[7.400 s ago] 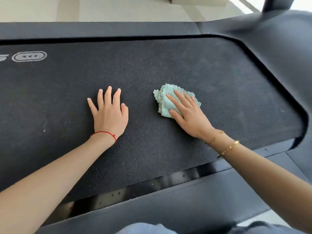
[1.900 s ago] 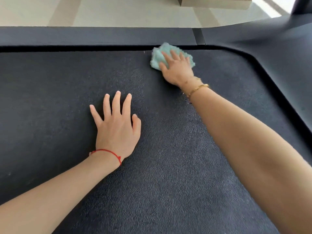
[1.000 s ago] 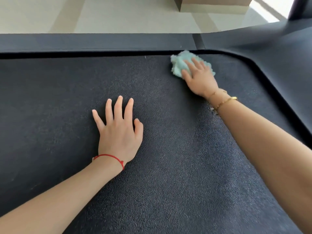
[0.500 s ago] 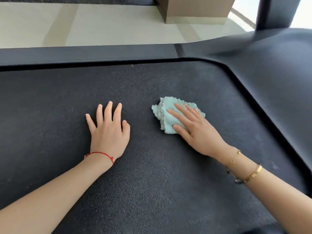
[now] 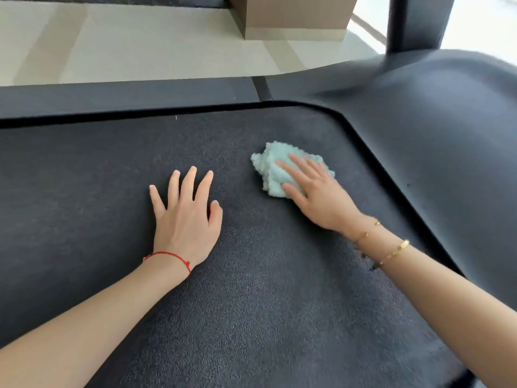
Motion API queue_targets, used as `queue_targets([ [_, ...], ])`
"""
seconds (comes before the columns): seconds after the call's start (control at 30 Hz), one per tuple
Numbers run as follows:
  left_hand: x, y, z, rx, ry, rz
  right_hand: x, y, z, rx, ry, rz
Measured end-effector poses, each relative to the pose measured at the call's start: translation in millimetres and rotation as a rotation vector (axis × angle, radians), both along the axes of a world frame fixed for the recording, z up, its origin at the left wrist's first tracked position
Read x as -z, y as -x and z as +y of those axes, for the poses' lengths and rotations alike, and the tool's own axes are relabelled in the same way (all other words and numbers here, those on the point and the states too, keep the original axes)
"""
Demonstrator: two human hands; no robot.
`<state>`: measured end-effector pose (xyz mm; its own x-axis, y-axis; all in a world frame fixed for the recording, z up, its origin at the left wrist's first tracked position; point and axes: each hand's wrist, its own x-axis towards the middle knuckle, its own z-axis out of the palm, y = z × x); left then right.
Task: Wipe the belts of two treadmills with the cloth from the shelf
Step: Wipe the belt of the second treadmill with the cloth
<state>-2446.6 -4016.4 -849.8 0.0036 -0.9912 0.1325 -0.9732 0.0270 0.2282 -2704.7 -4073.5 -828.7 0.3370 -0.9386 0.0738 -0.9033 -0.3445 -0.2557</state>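
- The right hand (image 5: 313, 191) lies palm down on a crumpled, fluffy mint-green cloth (image 5: 275, 169), fingers straight and slightly spread, pressing it flat against the dark grey, rough-textured treadmill belt (image 5: 251, 303); nothing is curled round the cloth.
- The cloth sits on the belt just right of the left hand, with its far and left edges showing beyond the fingertips; its near right part is hidden under the palm.
- Two thin gold bracelets (image 5: 391, 252) circle the right wrist, on the near side of the cloth.
- The left hand (image 5: 187, 219) rests flat on the belt to the left of the cloth, apart from it, fingers straight and fanned, thumb tucked close to the palm, holding nothing.
- A thin red string bracelet (image 5: 170, 256) is tied round the left wrist.
- Both forearms reach in from the near edge of the view, over the belt.
- A smooth black plastic side rail (image 5: 126, 98) runs along the belt's far edge, beyond the cloth.
- A curved, matte black plastic cover (image 5: 447, 135) bounds the belt on the cloth's right.
- A black upright post (image 5: 414, 23) rises from that cover, further away than the cloth.
- Beyond the rail lies a pale tiled floor (image 5: 126, 43), with a brown box-shaped block (image 5: 293, 15) standing on it.
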Motion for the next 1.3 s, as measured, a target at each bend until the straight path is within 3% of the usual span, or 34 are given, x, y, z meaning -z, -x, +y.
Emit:
queue_targets([
  [0.13,1,1,0,-0.003,0.006,-0.013,4,26,-74,0.323,-0.006,0.04],
  [0.27,2,3,-1,-0.006,0.013,-0.018,0,1,-132,0.479,-0.039,0.036],
  [0.33,2,3,-2,-0.009,0.012,-0.017,0,-27,-142,0.447,-0.057,0.035],
  [0.47,2,2,-2,-0.007,0.007,-0.016,1,-68,-113,0.162,-0.033,0.031],
  [0.6,1,1,-2,-0.005,0.003,-0.014,2,-40,-53,-0.068,-0.006,-0.027],
  [0.8,-1,1,-1,-0.003,0.001,-0.003,1,39,-47,0.291,-0.044,0.03],
  [1.03,-1,1,3,-0.004,0.015,0.042,5,3,87,-0.083,-0.025,0.012],
  [1.13,-1,-2,15,0.012,0.009,0.05,-3,12,108,-0.142,-0.046,0.017],
  [1.3,-3,-13,56,0.064,-0.007,0.014,4,48,50,0.225,0.017,-0.006],
])
